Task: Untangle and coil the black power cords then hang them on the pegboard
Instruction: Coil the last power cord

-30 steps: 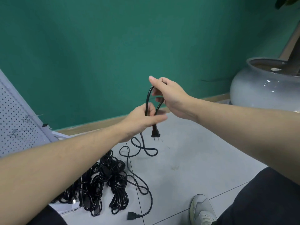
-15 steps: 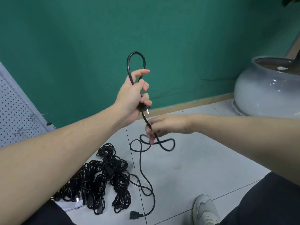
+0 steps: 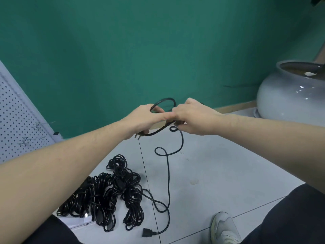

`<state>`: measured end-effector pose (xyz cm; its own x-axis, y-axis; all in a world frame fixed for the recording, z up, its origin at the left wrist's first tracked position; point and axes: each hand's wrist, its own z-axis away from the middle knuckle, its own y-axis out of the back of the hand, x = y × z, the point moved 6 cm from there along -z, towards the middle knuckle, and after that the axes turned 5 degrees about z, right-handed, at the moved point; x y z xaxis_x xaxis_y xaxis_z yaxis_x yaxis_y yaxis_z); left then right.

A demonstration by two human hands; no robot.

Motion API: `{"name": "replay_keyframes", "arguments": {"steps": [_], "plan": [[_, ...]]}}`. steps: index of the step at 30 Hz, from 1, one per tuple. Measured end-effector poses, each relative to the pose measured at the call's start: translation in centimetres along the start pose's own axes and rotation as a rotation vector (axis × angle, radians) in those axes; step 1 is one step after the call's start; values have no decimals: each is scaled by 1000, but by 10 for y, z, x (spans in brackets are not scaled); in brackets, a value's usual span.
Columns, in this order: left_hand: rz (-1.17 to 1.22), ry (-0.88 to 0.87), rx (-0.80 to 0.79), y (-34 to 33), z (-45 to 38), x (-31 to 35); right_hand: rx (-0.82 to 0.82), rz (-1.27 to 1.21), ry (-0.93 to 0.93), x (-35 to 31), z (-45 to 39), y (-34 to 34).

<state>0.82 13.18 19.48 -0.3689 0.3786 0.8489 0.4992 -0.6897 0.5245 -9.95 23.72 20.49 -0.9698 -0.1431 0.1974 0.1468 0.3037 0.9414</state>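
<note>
The cords were black, the wall plain teal, the pegboard white (dotted with dark holes), the pot glossy grey, the floor tiles pale grey.

Black cord looped up high, trailing to floor beside tangled cords.

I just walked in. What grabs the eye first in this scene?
Two bare hands meet mid-frame, the left hand and right hand both gripping a black power cord that loops above them and trails to the floor. Below left lies a heap of bundled cords; a glossy grey pot sits far right.
</note>
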Motion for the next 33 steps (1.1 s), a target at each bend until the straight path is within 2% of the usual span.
{"name": "replay_keyframes", "arguments": {"steps": [3,6,8,10,13,16,18,20,22,25,28,31,33], "plan": [[-42,-51,-182,-12,4,5,161,54,89,2,4,4],[-249,-24,-163,-17,2,1,192,159,74,2,5,-1],[-276,-10,-116,-18,2,-5,281,149,-105,15,6,4],[-172,13,-97,-18,2,-10,352,-115,-372,34,11,13],[-48,57,-100,-17,4,-17,225,-635,-774,56,19,4],[16,53,-96,-15,4,-21,144,-868,-996,65,25,-9],[103,23,-43,-8,2,-24,74,-933,-1104,66,30,-13],[293,46,-29,-4,0,-30,-20,-797,-1084,67,31,-14],[507,90,-47,-6,0,-34,-94,-556,-941,64,28,-11],[729,133,-56,-9,6,-27,-214,-383,-828,60,29,-15],[901,146,-67,-13,8,-14,-356,-23,-688,50,28,-16],[982,181,-67,-17,9,-8,-364,152,-538,28,18,-15],[1022,196,-54,-17,8,-7,-276,188,-468,22,10,-13]]}}
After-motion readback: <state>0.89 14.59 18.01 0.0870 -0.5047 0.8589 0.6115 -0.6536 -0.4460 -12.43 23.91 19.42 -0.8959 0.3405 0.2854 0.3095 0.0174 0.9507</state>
